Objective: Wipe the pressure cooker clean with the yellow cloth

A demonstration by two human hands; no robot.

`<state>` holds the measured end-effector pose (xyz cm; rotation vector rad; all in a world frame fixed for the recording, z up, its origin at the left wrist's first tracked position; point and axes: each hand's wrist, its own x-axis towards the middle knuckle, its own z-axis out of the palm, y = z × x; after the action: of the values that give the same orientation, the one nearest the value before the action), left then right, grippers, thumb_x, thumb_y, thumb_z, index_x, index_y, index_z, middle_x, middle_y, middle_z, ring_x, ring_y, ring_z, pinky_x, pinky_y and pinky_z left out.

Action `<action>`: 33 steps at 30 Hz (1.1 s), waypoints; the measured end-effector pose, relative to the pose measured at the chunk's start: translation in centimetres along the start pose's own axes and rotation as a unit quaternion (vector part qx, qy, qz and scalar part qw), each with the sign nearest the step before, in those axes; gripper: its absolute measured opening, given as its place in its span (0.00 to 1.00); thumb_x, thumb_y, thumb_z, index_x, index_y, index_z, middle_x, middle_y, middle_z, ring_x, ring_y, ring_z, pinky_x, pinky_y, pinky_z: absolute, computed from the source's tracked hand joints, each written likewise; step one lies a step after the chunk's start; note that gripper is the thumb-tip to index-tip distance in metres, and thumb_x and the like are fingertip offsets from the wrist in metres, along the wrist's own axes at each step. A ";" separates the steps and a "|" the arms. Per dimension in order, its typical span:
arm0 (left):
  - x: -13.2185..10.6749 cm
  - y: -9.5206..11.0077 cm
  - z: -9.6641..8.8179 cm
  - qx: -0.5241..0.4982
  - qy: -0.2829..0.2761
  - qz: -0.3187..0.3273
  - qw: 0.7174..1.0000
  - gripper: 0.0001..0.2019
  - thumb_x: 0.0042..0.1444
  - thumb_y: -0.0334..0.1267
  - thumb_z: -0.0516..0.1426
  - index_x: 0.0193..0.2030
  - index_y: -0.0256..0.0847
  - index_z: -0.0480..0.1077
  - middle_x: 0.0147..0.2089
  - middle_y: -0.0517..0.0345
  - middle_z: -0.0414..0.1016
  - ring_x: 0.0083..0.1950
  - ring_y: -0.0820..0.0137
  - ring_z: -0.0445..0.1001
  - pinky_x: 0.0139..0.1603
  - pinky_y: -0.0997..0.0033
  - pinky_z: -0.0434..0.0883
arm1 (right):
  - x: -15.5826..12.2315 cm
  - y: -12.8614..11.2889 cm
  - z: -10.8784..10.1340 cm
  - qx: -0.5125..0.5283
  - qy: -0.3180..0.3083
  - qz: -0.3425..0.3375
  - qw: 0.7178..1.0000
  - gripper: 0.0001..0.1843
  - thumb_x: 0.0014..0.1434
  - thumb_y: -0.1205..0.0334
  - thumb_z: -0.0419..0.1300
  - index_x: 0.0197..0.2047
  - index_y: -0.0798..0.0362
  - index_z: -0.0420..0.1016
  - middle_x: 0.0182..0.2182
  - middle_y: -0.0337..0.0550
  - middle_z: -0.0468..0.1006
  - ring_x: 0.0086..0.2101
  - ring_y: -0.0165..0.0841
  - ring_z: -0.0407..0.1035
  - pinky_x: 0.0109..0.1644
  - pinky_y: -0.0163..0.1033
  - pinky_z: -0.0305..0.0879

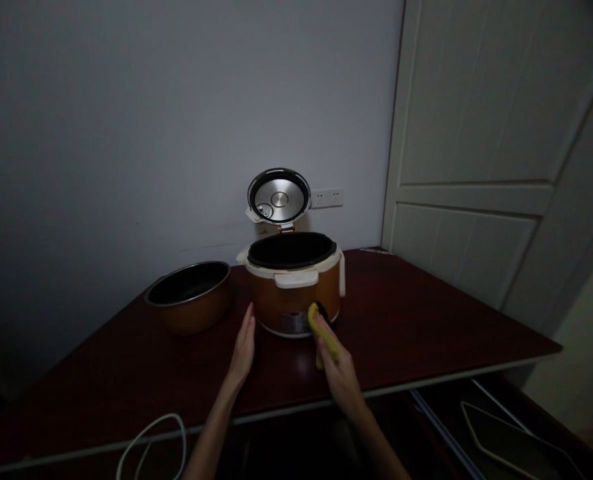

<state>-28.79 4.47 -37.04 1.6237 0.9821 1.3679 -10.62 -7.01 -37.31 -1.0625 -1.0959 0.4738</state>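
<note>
head view: right hand (pixel 340 375) has a clenched grip on a yellow cloth (pixel 322 335), pressed against the rice cooker (pixel 292 283) front mid-bench (pixel 426 320). left hand (pixel 243 347) flat, released, steadying its left side.

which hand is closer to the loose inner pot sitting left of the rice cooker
Left. The left hand lies flat on the table just right of the inner pot; the right hand presses a yellow cloth against the rice cooker, farther off.
</note>
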 end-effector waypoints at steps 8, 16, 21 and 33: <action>-5.1 4.9 2.1 0.153 0.048 0.319 0.934 0.12 0.59 0.34 0.53 0.48 0.43 0.72 0.48 0.50 0.76 0.52 0.62 0.73 0.55 0.58 0.69 | 0.2 -1.6 0.2 0.212 0.194 0.209 0.935 0.30 0.48 0.39 0.62 0.43 0.57 0.78 0.38 0.50 0.82 0.40 0.44 0.76 0.42 0.43 0.73; -7.7 5.3 4.9 0.190 -0.102 0.336 0.917 0.27 0.54 0.30 0.55 0.63 0.40 0.60 0.58 0.43 0.70 0.59 0.58 0.67 0.58 0.51 0.68 | -0.8 -3.5 2.3 0.306 -0.041 0.133 0.942 0.36 0.57 0.34 0.44 0.55 0.49 0.72 0.55 0.49 0.71 0.56 0.42 0.64 0.60 0.53 0.60; -3.7 6.0 1.7 0.147 0.017 0.267 0.952 0.16 0.53 0.29 0.51 0.47 0.40 0.73 0.45 0.51 0.78 0.46 0.64 0.76 0.49 0.64 0.72 | 0.1 -2.1 1.5 0.328 -0.077 0.129 0.932 0.33 0.55 0.34 0.50 0.52 0.49 0.75 0.55 0.54 0.71 0.54 0.45 0.67 0.57 0.57 0.61; 5.7 7.9 -0.7 0.342 0.240 0.177 0.891 0.12 0.52 0.29 0.55 0.45 0.38 0.68 0.47 0.46 0.65 0.52 0.57 0.64 0.54 0.52 0.63 | 0.6 1.7 -0.7 0.208 0.106 0.166 0.958 0.24 0.46 0.43 0.65 0.37 0.56 0.78 0.35 0.52 0.82 0.39 0.43 0.76 0.54 0.52 0.65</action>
<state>-28.17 6.56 -27.51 2.0953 1.6614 1.8612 -9.46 -6.06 -38.53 -0.8967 -0.5908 0.8016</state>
